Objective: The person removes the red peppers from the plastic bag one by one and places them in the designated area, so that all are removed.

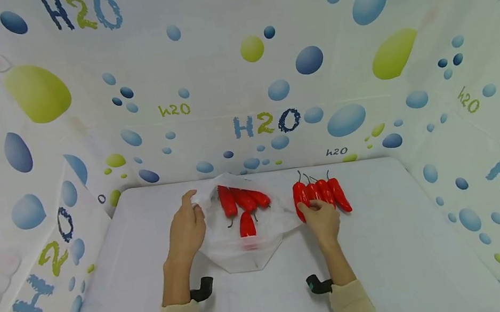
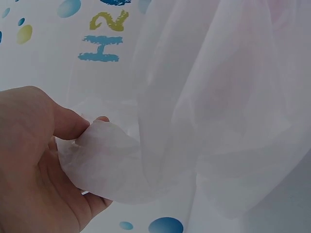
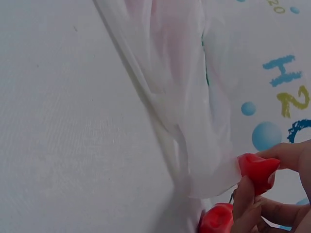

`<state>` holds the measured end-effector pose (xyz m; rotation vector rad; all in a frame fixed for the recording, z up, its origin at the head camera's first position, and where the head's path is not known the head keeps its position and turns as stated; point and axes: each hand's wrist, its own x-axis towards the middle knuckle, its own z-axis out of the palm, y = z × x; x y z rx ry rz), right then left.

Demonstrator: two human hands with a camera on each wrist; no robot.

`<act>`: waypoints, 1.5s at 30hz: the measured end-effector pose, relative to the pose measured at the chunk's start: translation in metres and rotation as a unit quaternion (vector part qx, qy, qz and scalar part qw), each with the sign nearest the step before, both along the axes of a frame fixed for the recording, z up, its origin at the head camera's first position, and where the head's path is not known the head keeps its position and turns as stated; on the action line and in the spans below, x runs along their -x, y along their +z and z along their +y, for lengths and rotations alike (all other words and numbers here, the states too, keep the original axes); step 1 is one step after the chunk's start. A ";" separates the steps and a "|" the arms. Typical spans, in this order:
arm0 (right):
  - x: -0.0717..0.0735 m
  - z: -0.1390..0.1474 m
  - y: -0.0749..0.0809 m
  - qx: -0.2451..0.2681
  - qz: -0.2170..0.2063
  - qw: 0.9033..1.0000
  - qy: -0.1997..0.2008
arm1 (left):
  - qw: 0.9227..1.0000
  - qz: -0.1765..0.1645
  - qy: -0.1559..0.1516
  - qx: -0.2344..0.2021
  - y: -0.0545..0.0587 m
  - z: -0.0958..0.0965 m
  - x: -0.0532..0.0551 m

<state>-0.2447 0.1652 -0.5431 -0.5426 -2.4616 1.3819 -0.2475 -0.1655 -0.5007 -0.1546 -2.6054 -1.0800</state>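
A translucent white plastic bag (image 1: 234, 260) lies with its mouth spread, and several red chili peppers (image 1: 247, 226) show inside. My left hand (image 1: 187, 233) holds the bag's left edge; in the left wrist view, thumb and fingers pinch the thin film (image 2: 109, 165). To the right of the bag, several more red chili peppers lie side by side, stems pointing away. My right hand (image 1: 324, 220) pinches the leftmost red chili pepper (image 1: 300, 194) of that row. Seen from the right wrist, its red end (image 3: 258, 171) sits between thumb and fingers, close to the bag's edge.
Everything lies on a white table (image 1: 405, 251). Behind it rises a white backdrop (image 1: 217, 64) printed with blue and green drops and H2O lettering. A black wrist camera (image 1: 203, 289) sits on the left wrist, another black wrist camera (image 1: 319, 285) on the right.
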 end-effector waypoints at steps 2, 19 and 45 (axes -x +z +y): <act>0.001 0.002 -0.003 -0.012 -0.002 1.000 -0.002 | 1.000 0.002 0.000 0.000 0.000 0.000 0.000; 0.005 0.009 -0.029 -0.089 0.018 0.994 -0.063 | 1.000 -0.005 0.006 -0.008 0.002 -0.001 -0.002; 0.003 0.042 -0.028 -0.172 -0.052 0.980 -0.090 | 1.000 -0.005 0.001 -0.009 0.003 0.000 -0.002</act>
